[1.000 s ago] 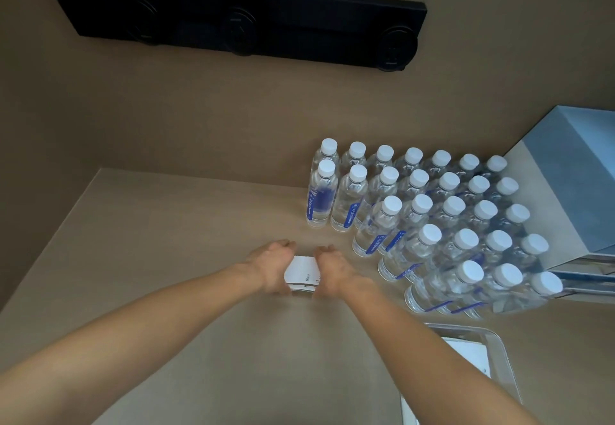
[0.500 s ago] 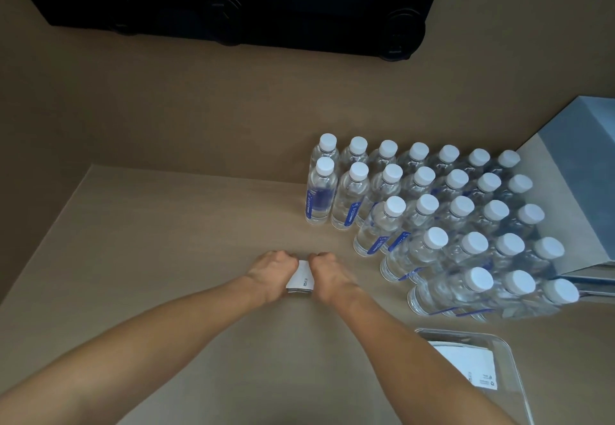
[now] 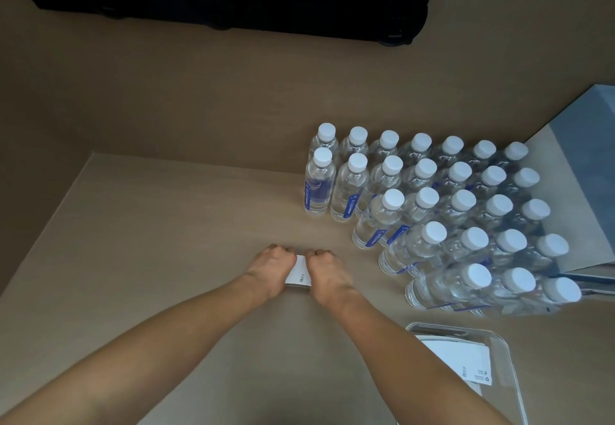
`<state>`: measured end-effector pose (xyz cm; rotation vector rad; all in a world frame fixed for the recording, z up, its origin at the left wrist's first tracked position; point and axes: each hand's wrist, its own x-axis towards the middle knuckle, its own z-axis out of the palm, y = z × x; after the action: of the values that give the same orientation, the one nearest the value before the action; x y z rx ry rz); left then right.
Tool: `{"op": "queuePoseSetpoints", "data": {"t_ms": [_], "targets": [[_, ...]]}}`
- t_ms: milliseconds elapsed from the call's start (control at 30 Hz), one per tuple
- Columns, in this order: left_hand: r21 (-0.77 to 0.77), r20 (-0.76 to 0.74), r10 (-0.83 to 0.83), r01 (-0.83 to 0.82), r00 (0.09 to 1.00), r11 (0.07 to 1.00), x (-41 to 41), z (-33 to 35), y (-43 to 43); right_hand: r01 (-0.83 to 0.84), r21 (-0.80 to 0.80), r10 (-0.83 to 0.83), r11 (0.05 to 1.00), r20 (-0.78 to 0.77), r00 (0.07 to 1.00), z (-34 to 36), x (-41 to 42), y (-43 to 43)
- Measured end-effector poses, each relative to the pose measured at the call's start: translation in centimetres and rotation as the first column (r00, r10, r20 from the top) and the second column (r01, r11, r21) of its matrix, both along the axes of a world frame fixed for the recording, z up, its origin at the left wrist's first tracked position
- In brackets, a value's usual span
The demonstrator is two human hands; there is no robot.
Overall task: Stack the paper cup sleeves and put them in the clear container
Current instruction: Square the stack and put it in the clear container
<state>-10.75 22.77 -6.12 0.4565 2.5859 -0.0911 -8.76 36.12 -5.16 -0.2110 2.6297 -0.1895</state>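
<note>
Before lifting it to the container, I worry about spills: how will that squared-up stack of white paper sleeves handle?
The stack of white paper sleeves looks thin and flat, so probably light and bendy. Loose layers may slide apart, so pinching both ends, as the left hand and right hand do, seems wise.

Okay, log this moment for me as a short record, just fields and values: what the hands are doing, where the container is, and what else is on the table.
left hand: left hand closed on the left end of the sleeve stack
right hand: right hand closed on the right end
sleeve stack: white paper sleeves pressed between both hands, low on the table
clear container: clear container near right, already holding white sleeves
container sleeves: flat sleeves lying inside it
other items: water bottles with white caps, standing in rows at right
task state: stack not yet in the container
</note>
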Motion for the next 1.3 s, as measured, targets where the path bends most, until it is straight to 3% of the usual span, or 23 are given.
{"op": "queuePoseSetpoints", "data": {"t_ms": [300, 667, 967, 1300], "targets": [[0.004, 0.012, -0.022, 0.022, 1.0, 1.0, 4.2, -0.6, -0.1, 0.021, -0.023, -0.022, 1.0, -0.035, 0.999, -0.3, 4.5, 0.1], [0.024, 0.089, -0.15, 0.148, 0.985, 0.989, 17.4, 0.3, -3.6, 0.114, -0.01, -0.113, 0.993, 0.016, 0.993, 0.7, 19.3, -3.8], [0.119, -0.015, -0.247, 0.247, 0.969, 0.962, 25.2, 3.9, -2.2, 0.223, -0.009, -0.222, 0.975, -0.123, 0.967, 4.3, 28.8, -2.5], [0.094, -0.155, -0.262, 0.278, 0.953, 0.956, 24.8, 10.6, 4.5, 0.231, -0.02, -0.227, 0.973, -0.281, 0.932, 10.4, 28.9, 4.4]]}}
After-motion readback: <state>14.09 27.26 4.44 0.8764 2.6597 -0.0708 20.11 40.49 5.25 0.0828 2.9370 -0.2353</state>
